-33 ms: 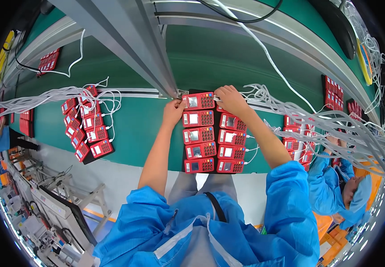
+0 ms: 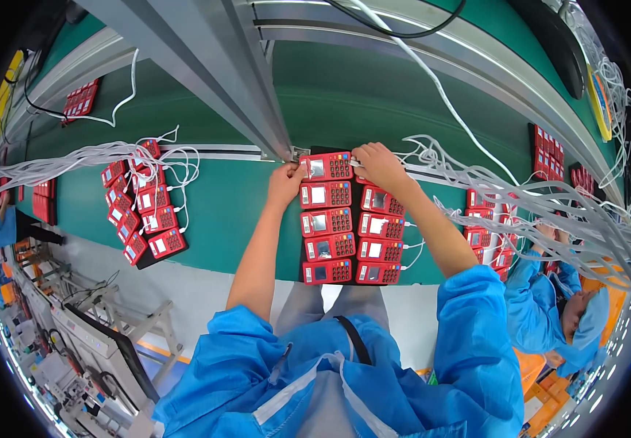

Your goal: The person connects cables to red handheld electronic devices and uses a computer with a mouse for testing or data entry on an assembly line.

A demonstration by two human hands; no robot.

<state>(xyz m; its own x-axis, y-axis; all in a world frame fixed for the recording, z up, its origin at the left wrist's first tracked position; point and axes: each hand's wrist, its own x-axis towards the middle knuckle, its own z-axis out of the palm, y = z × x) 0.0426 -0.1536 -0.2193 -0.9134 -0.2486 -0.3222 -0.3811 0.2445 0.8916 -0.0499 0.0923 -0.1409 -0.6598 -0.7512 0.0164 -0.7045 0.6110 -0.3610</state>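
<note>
Two columns of red card payment terminals lie on a black tray in front of me. My left hand pinches the left end of the farthest terminal in the left column. At that terminal's right end, my right hand grips a white cable plug between thumb and fingers. Whether the plug sits in the socket is too small to tell. Part of the far terminal in the right column is covered by my right hand. White cables run from the right sides of some nearer terminals.
To the left, another group of red terminals has white cables attached. A bundle of white cables hangs at the right, over more terminals. A metal post rises just beyond my hands. A co-worker in blue works at the right.
</note>
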